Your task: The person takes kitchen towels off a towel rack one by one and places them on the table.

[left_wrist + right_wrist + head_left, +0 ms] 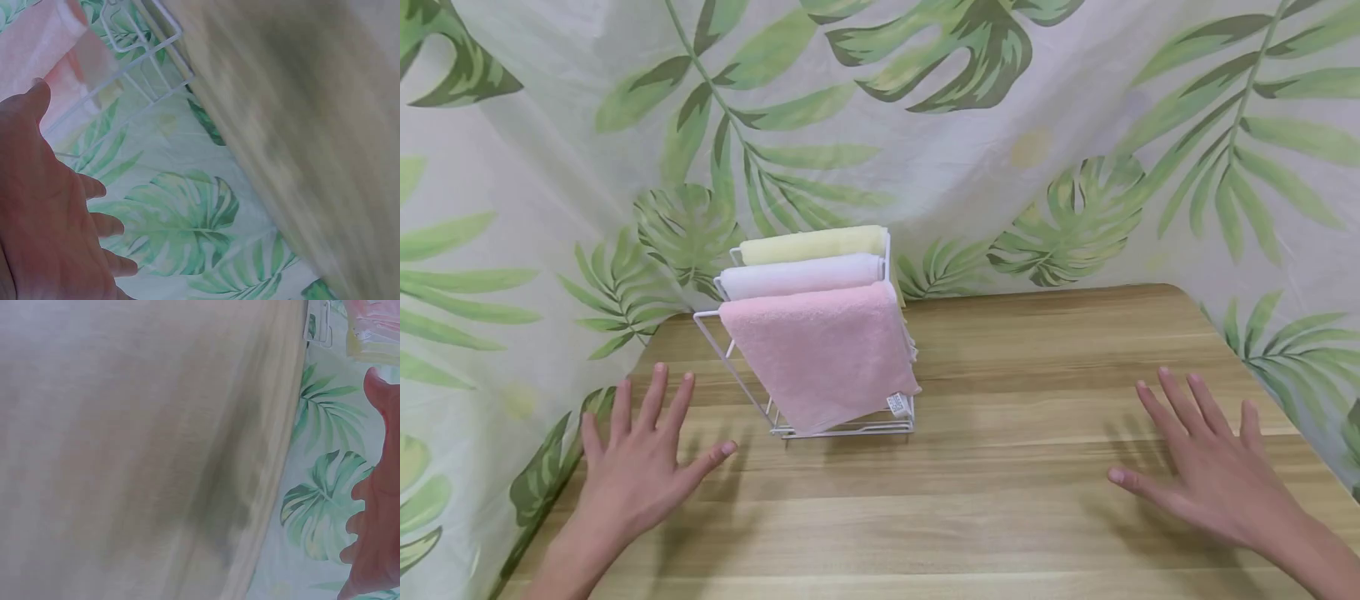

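Note:
A white wire rack (850, 431) stands on the table, left of the middle. Over its front bar hangs a pink towel (820, 358) with a small white tag near its lower right corner. Behind it hang a white towel (801, 277) and a pale yellow towel (812, 244), both mostly hidden. My left hand (643, 467), fingers spread, hovers over the table to the left of the rack, apart from it. Far to the right, my right hand (1221, 475) is also spread above the table and holds nothing.
The wooden table (1022, 500) has rounded far corners. A white cloth backdrop (955, 175) printed with green leaves hangs behind it and along its sides, close behind the rack. Both hands cast shadows on the tabletop.

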`<state>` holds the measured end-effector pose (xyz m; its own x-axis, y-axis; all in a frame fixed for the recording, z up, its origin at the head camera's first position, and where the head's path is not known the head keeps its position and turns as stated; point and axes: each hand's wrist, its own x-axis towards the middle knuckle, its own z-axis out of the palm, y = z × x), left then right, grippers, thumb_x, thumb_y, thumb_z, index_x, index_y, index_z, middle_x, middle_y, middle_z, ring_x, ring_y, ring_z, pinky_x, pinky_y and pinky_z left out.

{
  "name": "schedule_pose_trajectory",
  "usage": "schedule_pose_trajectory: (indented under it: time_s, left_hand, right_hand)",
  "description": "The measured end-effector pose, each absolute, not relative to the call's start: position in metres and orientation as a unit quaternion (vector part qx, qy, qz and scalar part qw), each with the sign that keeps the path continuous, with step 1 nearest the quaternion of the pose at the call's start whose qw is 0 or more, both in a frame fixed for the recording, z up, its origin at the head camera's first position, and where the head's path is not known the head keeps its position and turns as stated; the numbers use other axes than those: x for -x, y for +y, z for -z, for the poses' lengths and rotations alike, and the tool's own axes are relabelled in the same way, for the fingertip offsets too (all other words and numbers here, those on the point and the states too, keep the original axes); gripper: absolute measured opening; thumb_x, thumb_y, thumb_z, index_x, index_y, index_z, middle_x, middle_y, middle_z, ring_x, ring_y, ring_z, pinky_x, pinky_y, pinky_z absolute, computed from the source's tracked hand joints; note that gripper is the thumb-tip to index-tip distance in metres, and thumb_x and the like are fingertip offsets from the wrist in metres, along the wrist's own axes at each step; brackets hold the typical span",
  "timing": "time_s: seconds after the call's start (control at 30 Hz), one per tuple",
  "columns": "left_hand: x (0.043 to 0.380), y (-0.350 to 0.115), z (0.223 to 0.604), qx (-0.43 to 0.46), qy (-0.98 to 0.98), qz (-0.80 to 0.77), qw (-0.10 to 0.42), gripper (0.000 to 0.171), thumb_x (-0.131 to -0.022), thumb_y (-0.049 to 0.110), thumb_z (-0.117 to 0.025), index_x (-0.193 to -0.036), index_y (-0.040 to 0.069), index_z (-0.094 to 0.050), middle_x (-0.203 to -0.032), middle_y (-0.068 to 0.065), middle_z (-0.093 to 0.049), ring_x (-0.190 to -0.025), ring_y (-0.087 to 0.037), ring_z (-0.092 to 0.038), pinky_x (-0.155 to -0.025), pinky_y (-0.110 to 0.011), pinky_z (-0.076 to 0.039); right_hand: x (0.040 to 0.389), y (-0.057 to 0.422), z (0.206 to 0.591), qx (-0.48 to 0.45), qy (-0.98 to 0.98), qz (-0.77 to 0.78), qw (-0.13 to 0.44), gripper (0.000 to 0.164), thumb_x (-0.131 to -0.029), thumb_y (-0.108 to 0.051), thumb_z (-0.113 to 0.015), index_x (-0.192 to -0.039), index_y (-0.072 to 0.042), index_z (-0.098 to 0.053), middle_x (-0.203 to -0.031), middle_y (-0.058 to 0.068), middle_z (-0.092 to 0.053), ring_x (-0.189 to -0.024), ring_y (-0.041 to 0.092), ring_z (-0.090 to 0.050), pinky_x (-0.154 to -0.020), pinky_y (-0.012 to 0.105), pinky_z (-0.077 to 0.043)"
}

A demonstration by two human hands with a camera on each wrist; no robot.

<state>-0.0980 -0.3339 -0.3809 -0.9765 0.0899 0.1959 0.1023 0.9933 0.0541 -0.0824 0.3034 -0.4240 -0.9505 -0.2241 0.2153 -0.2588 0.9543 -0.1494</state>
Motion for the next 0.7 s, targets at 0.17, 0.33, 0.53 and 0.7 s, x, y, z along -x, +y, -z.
schedule_pose_trajectory:
  time_s: [0.17, 0.33, 0.53, 0.7]
  left_hand:
    - [0.104, -0.332, 0.366, 0.052, -0.993, 0.033, 0.103, 0.106, -0.097, 0.076, -0.058, -0.174, 0.02, -0.009, -0.181, -0.013, 0.008, -0.163, -0.058, 0.008, -0.114, -0.095, 0.003]
    - [0.109, -0.331, 0.354, 0.065, -0.99, 0.041, 0.119, 0.107, -0.097, 0.074, -0.06, -0.174, 0.021, -0.009, -0.182, -0.014, 0.006, -0.164, -0.056, 0.009, -0.114, -0.094, 0.001]
    - [0.115, -0.331, 0.341, 0.1, -0.982, 0.063, 0.145, 0.104, -0.099, 0.067, -0.064, -0.174, 0.017, -0.013, -0.182, -0.014, 0.001, -0.165, -0.054, 0.006, -0.121, -0.087, 0.004]
    - [0.121, -0.33, 0.33, 0.144, -0.966, 0.097, 0.192, 0.097, -0.101, 0.06, -0.066, -0.172, 0.011, -0.022, -0.181, -0.019, -0.011, -0.165, -0.052, -0.005, -0.122, -0.085, -0.004]
  right_hand:
    - [0.089, 0.299, 0.412, -0.131, -0.982, -0.086, 0.103, 0.117, -0.088, -0.071, -0.074, -0.172, -0.009, -0.02, -0.181, 0.019, -0.002, -0.167, 0.044, 0.01, -0.119, 0.082, 0.024]
    - [0.096, 0.293, 0.398, -0.136, -0.98, -0.09, 0.112, 0.118, -0.087, -0.071, -0.075, -0.171, -0.006, -0.022, -0.181, 0.02, -0.004, -0.168, 0.043, 0.008, -0.119, 0.08, 0.025]
    - [0.103, 0.287, 0.382, -0.147, -0.977, -0.093, 0.127, 0.117, -0.088, -0.069, -0.076, -0.17, -0.005, -0.022, -0.181, 0.018, -0.003, -0.168, 0.042, 0.003, -0.123, 0.077, 0.024]
    - [0.106, 0.277, 0.371, -0.161, -0.972, -0.11, 0.133, 0.118, -0.088, -0.068, -0.076, -0.172, -0.008, -0.019, -0.181, 0.015, -0.003, -0.17, 0.037, 0.004, -0.125, 0.076, 0.022]
